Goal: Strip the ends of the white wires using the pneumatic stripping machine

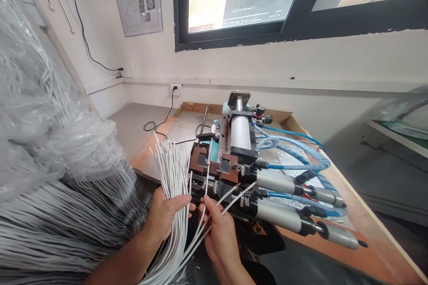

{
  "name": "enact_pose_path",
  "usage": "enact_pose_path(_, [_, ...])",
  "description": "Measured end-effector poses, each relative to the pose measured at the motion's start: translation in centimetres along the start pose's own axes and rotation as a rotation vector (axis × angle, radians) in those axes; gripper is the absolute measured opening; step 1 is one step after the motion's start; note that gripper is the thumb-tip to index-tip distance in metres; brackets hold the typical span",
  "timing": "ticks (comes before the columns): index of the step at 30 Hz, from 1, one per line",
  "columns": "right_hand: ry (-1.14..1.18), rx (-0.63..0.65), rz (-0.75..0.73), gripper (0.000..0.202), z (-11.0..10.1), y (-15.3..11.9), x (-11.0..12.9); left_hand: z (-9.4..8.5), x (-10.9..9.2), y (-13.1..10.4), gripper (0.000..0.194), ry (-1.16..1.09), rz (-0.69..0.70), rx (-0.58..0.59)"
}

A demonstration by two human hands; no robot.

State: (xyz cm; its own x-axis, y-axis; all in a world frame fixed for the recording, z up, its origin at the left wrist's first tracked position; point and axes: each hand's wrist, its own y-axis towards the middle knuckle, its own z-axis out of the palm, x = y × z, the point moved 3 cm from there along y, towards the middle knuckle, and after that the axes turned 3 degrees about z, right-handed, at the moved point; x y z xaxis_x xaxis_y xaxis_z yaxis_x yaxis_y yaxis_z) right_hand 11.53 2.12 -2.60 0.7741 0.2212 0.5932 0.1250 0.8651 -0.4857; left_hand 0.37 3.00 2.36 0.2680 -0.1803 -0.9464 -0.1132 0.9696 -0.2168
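My left hand (165, 209) is closed round a thick bundle of white cables (171, 173), whose cut ends fan upward. Between the thumb and fingers of my right hand (217, 222), a single white cable (207, 182) is pinched, its tip reaching up into the jaw area of a pneumatic wire stripping machine (228, 164). Two more white cables (239, 198) pass through the same hand and point to the right, with darker tips. All the cables run down together below my hands. Whether the cable's tip touches the jaws I cannot tell.
Large heaps of grey cables (67, 227) under clear plastic (60, 111) crowd the left. Silver air cylinders (277, 213) stick out to the right with blue hoses (301, 151). A wooden rim (374, 236) edges the workbench, and a black power cord (167, 117) crosses its back.
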Motion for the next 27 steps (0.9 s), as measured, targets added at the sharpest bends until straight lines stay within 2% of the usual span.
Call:
enact_pose_path(5, [-0.041, 0.026, 0.046, 0.025, 0.2, 0.2, -0.1, -0.1, 0.1, 0.2, 0.016, 0.014, 0.067, 0.015])
enact_pose_path(8, [-0.154, 0.161, 0.029, 0.025, 0.4, -0.2, -0.4, -0.1, -0.2, 0.3, 0.021, -0.024, 0.169, 0.047])
enact_pose_path(11, [-0.328, 0.291, -0.022, 0.028, 0.4, -1.0, -0.9, -0.1, -0.2, 0.4, 0.021, -0.027, 0.178, 0.049])
enact_pose_path(14, [-0.366, 0.229, -0.065, 0.025, 0.0, -1.6, -1.3, 0.1, -0.2, 0.5, 0.022, -0.026, 0.146, 0.029])
enact_pose_path(17, [-0.269, 0.15, -0.088, 0.028, -0.4, -1.6, -1.2, 0.3, -0.2, 0.7, 0.017, -0.041, 0.086, 0.042])
enact_pose_path(22, [-0.126, 0.028, -0.046, 0.03, -0.5, -0.7, -0.4, 0.4, -1.2, 1.2, 0.016, -0.063, 0.096, -0.005])
enact_pose_path(27, [0.0, 0.037, 0.042, 0.026, 0.0, 0.1, 0.0, 0.7, -1.9, 1.6, 0.019, -0.061, 0.09, -0.015])
